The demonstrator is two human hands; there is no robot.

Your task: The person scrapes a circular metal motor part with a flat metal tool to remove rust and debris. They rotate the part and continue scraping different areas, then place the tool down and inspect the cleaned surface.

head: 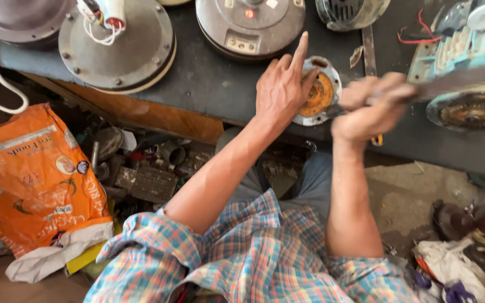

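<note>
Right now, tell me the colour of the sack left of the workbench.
Orange sack, white at the bottom; head view.
</note>
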